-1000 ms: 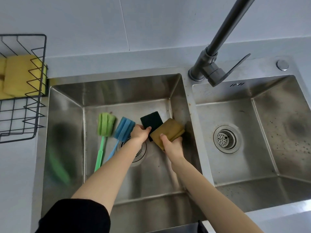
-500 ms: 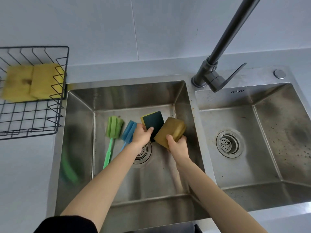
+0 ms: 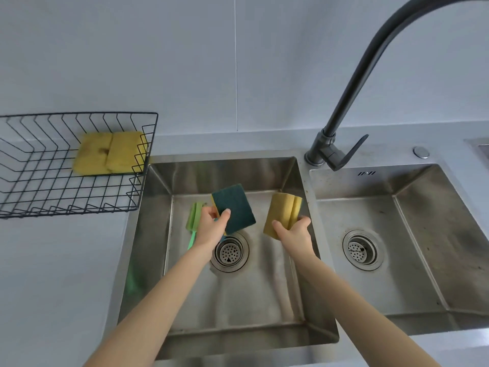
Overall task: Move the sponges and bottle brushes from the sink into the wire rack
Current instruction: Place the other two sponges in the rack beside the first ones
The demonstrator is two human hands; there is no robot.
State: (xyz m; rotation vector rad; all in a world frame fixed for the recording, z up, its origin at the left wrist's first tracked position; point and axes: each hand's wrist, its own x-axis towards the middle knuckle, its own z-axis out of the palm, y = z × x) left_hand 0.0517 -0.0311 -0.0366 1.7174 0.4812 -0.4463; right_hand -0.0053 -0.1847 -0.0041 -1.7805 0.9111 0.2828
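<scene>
My left hand (image 3: 211, 226) grips a yellow sponge with a dark green scouring face (image 3: 234, 209), lifted above the floor of the left sink basin (image 3: 238, 300). My right hand (image 3: 295, 233) grips a plain yellow sponge (image 3: 281, 210), held upright over the same basin. A green bottle brush (image 3: 193, 221) lies on the basin floor, partly hidden behind my left hand. The blue brush is almost wholly hidden by that hand. The black wire rack (image 3: 53, 192) stands on the counter at the left and holds two yellow sponges (image 3: 109, 153).
A dark curved faucet (image 3: 344, 102) rises between the two basins. The right basin (image 3: 410, 247) has a drain strainer (image 3: 361, 250). The left basin's drain (image 3: 229, 251) lies under my hands. Grey counter (image 3: 53, 274) runs left of the sink.
Both hands have lifted their sponges off the basin floor and moved apart. The view has shifted, so the rack shows more fully at the left.
</scene>
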